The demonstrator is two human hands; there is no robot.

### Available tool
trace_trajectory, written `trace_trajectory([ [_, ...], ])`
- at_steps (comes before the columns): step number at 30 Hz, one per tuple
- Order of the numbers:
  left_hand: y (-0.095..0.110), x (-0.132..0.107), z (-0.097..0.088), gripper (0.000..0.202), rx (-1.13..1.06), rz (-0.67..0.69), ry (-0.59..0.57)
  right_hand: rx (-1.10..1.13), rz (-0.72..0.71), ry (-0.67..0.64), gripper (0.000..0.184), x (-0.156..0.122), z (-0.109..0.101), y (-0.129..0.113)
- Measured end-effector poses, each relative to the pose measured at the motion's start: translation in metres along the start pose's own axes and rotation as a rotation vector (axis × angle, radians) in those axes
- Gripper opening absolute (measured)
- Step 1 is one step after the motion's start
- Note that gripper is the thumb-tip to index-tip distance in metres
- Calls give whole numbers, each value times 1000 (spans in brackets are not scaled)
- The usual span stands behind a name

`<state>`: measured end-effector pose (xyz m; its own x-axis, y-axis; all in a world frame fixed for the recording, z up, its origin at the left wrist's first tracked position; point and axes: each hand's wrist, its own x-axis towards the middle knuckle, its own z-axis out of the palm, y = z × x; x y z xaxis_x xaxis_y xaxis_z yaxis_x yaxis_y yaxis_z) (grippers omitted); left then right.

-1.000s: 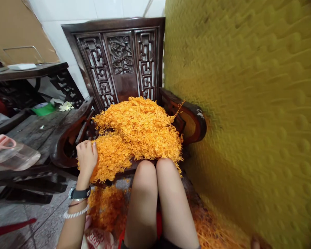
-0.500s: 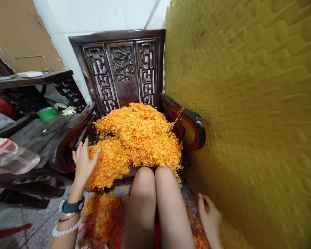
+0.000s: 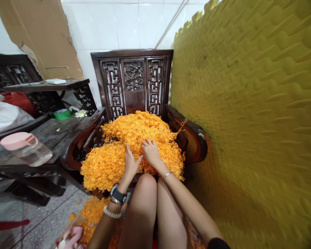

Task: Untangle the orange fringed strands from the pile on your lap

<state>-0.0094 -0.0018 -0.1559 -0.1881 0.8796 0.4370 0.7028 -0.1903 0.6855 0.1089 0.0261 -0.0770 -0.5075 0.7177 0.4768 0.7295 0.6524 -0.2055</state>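
Observation:
A large heap of orange, frizzy strands (image 3: 103,166) covers the seat of a dark carved wooden chair (image 3: 134,100). My left hand (image 3: 131,164) is at the middle front of the heap, palm facing right, fingers stretched out and thumb apart. It wears a dark watch and a white bracelet. Just to its right, my right hand (image 3: 150,152) is bent down onto the heap, its fingers curled into the orange strands; the fingertips are partly hidden. A thin silver bangle circles that wrist. My bare knees touch or nearly touch the seat's front.
A yellow-green textured foam mat (image 3: 248,121) stands upright along the right side. On the left, a dark wooden bench (image 3: 54,135) holds a pink-lidded clear jug (image 3: 31,152) and a green tape roll (image 3: 62,114). More orange bits (image 3: 90,211) and a pink-handled item (image 3: 74,237) lie on the floor.
My left hand has moved right, from the heap's left edge to its middle. My right hand has come up from beside my leg onto the strands. The camera view has tilted up and left.

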Motion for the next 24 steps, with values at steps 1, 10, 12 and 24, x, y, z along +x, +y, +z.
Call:
trace_trajectory([
  [1, -2, -2, 2, 91, -1, 0, 18, -13, 12, -8, 22, -2, 0, 2],
  [10, 4, 7, 33, 95, 5, -11, 76, -6, 319, -18, 41, -29, -45, 15],
  [12, 8, 5, 39, 92, -7, -29, 94, 19, 388, -42, 40, -22, -43, 15],
  [24, -11, 14, 41, 80, -13, -47, 46, 540, 489, 218, 33, -8, -23, -3],
])
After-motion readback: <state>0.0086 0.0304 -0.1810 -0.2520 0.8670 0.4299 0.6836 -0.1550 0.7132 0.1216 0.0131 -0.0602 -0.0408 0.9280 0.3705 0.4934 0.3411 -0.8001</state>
